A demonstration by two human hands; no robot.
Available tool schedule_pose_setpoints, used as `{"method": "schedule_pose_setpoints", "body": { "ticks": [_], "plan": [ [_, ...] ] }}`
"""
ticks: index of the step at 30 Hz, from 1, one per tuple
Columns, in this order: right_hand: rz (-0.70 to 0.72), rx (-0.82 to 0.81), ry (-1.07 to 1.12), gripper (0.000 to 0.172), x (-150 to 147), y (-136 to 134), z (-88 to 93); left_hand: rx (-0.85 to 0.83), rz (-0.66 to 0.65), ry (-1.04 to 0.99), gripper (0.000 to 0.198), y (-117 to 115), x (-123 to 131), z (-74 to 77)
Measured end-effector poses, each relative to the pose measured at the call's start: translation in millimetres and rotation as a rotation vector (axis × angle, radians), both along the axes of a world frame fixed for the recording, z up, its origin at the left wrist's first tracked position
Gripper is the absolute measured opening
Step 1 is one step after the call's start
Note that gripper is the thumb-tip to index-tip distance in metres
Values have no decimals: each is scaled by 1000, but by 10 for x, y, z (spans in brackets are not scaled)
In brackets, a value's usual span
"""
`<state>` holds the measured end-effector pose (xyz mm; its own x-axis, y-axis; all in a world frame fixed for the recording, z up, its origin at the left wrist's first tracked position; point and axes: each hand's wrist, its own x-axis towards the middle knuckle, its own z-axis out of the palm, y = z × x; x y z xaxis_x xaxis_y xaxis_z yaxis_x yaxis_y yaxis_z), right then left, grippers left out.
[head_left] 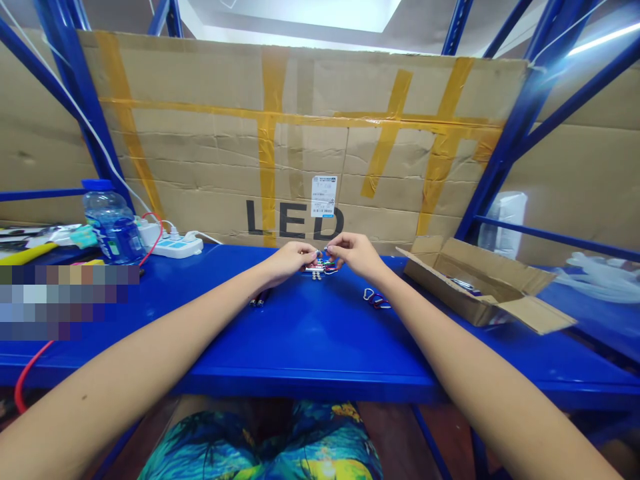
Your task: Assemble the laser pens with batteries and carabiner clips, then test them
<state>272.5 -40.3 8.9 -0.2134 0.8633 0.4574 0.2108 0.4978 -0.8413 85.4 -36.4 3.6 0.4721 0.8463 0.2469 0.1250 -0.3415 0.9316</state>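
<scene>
My left hand (296, 259) and my right hand (353, 253) meet almost fingertip to fingertip above the far middle of the blue table. Each one pinches something small with a silvery look, too tiny to name. Just under them lies a pile of colourful slim metal pieces (327, 265), partly hidden by the fingers. Several small silvery bits (316, 275) sit in front of that pile. Beside my right forearm are a few carabiners (376, 299), blue, red and silver. Dark cylinders with shiny ends (258, 301) poke out beside my left forearm.
An open cardboard box (475, 293) holding metal items stands at right. On the left are a blue-capped bottle (113, 223), a white power strip (177, 247) and a red cable (30, 373). A big taped cardboard sheet (200, 160) closes off the back of the blue table (310, 340).
</scene>
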Motion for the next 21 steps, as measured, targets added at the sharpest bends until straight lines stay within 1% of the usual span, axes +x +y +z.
{"method": "schedule_pose_setpoints", "body": {
  "ticks": [2,5,8,10,12,17,21],
  "plan": [
    [-5,-4,-33,7,-16,-20,-2,31,-2,43,10,-28,4,-4],
    [10,-33,-87,5,-19,-49,7,16,13,80,10,-91,7,12],
    [46,-63,-95,7,-9,-62,13,5,22,99,13,-123,8,21],
    [68,-93,-74,10,-8,-62,2,31,26,107,14,-111,10,7],
    [83,-132,-47,13,-15,-60,-21,106,44,139,15,-82,12,-21],
    [107,-229,-14,20,-34,-64,-70,440,113,262,14,-56,2,-79],
    [138,-293,2,22,-27,-81,-62,591,155,354,15,-107,-13,-68]
  ]
}}
